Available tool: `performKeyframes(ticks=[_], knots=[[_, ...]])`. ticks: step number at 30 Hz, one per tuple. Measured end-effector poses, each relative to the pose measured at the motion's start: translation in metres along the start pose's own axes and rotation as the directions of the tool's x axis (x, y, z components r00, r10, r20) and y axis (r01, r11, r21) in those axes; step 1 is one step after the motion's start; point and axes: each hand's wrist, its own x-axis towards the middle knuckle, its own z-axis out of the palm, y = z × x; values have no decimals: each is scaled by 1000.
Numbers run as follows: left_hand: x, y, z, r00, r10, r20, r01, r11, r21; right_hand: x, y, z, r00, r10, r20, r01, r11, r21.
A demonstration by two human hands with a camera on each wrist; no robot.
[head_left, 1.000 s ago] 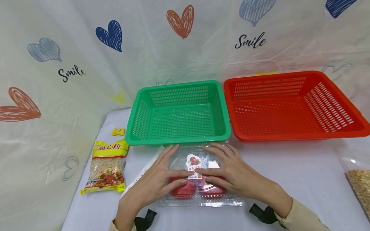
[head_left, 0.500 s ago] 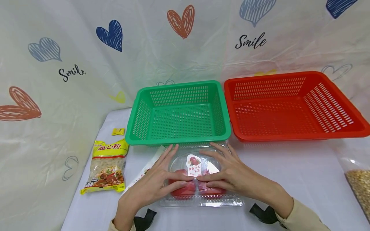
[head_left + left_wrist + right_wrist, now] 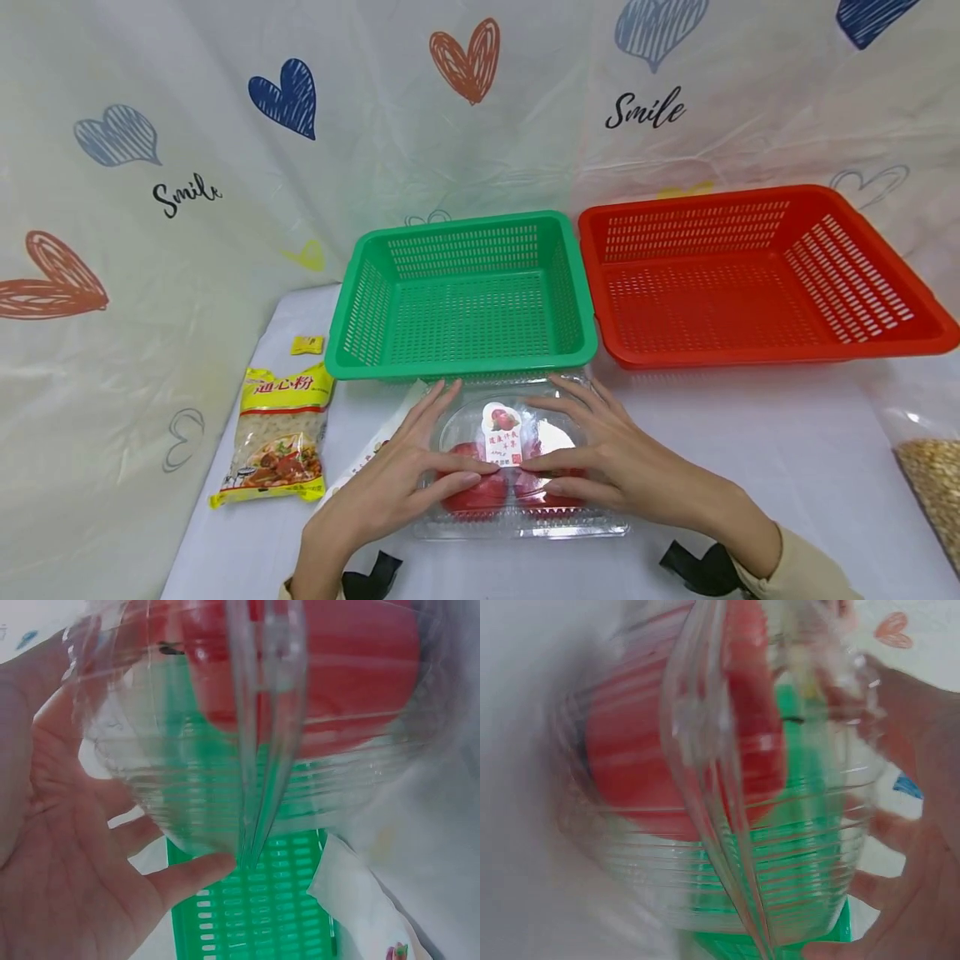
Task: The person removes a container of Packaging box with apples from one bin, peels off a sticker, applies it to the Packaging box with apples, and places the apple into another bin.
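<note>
A clear plastic clamshell box [image 3: 525, 528] with red apples [image 3: 476, 493] inside stands on the table in the head view. Its lid carries a white sticker [image 3: 502, 446] with a small fruit picture and red print. My left hand [image 3: 397, 475] lies over the box's left side, fingers spread, index fingertip by the sticker's lower edge. From the right, my right hand [image 3: 611, 458] spreads over the lid, its index fingertip just right of the sticker. Both wrist views show the box's ridged side and an apple [image 3: 345, 675] through the plastic, with straight fingers along the lid.
Behind the box stand a green basket [image 3: 465, 372] and a red basket [image 3: 750, 360]. At left lie a yellow pasta bag [image 3: 277, 442], a small yellow packet [image 3: 307, 344] and a white printed packet [image 3: 375, 442]. A clear bag of grains [image 3: 930, 483] sits at the right edge.
The fingertips have shifted over the sticker, uncovering more of its print. My right hand has drawn slightly right in the last half second. The box has stayed in place.
</note>
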Motion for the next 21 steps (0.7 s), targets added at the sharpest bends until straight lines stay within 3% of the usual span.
performKeyframes(ticks=[3, 6, 9, 12, 15, 17, 19, 21], knots=[[-4, -2, -1, 999, -37, -34, 35, 999, -36, -6, 0, -5, 993, 93, -76, -87, 994, 72], [-9, -4, -2, 990, -78, -116, 69, 995, -78, -13, 4, -10, 960, 188, -206, -163, 978, 132], [-14, -8, -3, 964, -114, -242, 85, 988, -127, -20, 10, -9, 911, 250, -329, -198, 963, 183], [-16, -12, -3, 922, -180, -344, 111, 971, -211, -28, 16, -5, 869, 328, -369, -237, 933, 271], [-16, -17, -2, 884, -303, -356, 166, 915, -368, -35, 21, 1, 846, 438, -305, -321, 874, 365], [-15, -22, -1, 865, -395, -311, 218, 853, -475, -37, 25, 5, 833, 512, -212, -395, 817, 420], [-13, -28, 2, 854, -460, -244, 263, 786, -560, -38, 27, 7, 815, 572, -96, -464, 742, 484], [-12, -31, 6, 851, -494, -176, 306, 740, -598, -37, 27, 8, 795, 607, 17, -522, 668, 530]])
